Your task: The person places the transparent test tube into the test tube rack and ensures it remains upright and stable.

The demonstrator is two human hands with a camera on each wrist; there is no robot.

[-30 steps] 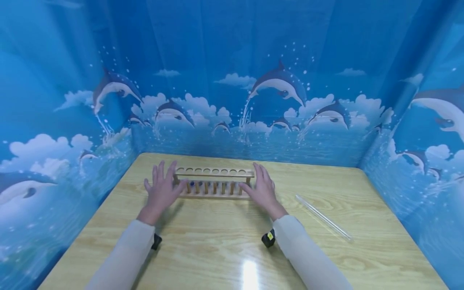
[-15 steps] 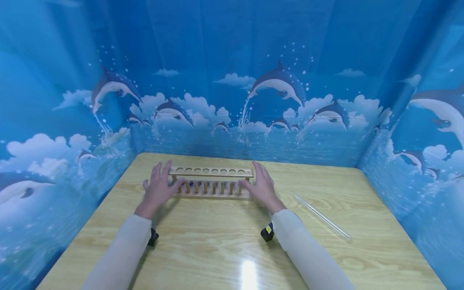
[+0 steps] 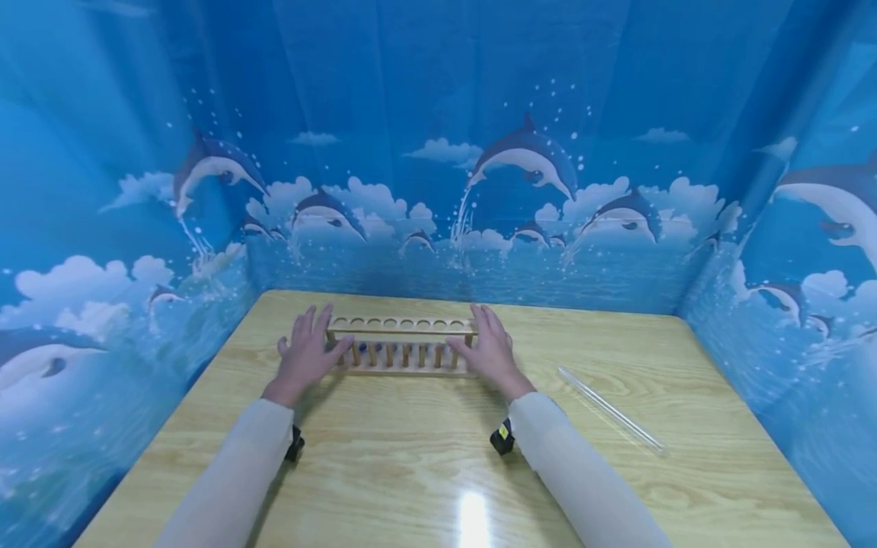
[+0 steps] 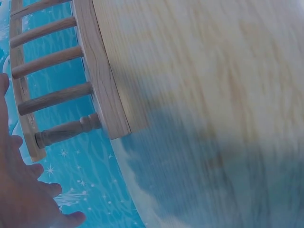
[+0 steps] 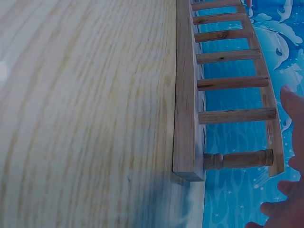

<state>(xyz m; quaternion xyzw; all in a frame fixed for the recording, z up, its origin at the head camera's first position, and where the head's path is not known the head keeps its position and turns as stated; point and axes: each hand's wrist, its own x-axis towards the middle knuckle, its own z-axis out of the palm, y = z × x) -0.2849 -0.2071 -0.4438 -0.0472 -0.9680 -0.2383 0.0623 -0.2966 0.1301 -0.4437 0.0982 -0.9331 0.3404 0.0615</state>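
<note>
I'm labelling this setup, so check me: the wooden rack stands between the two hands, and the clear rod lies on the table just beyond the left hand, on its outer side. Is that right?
Not quite: the clear rod lies on the table out past the right hand, as the head view shows. The wooden rack is between the two hands.
</note>
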